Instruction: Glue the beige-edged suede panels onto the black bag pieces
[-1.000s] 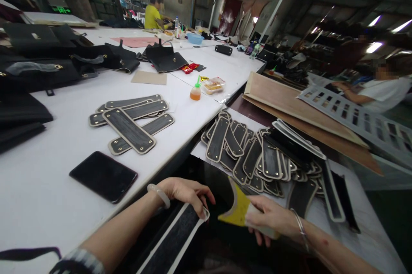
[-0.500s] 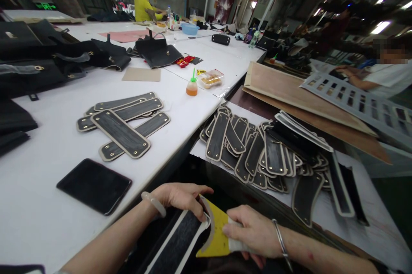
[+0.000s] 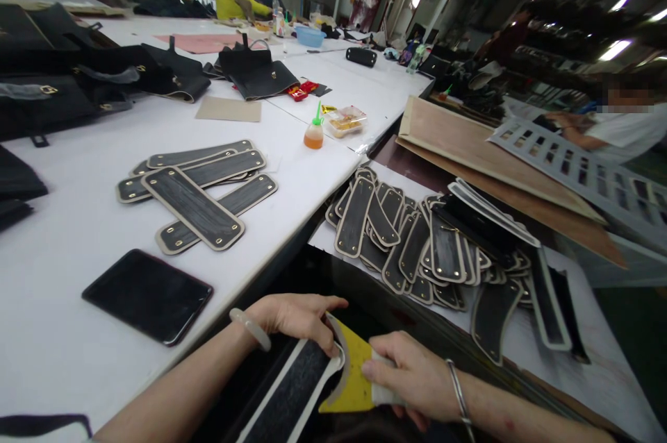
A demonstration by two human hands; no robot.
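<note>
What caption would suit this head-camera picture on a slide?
Left hand steadies a black cream-edged leather strip while right hand presses a yellow curved pad to its end.

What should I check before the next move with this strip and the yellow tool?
1. Left hand pinning the rounded end of the black strip: ok, fingers rest on it.
2. Right hand grip on the yellow tool: ok, closed around its pale end.
3. Tool meets strip: ok, its curved edge sits against the strip's pale border.
4. Left fingertips away from the tool's edge: not ok, they lie right beside it.
5. Phone on the white table away from the work: ok, apart from both hands.
6. Underside of the strip: cannot tell, hidden.
</note>
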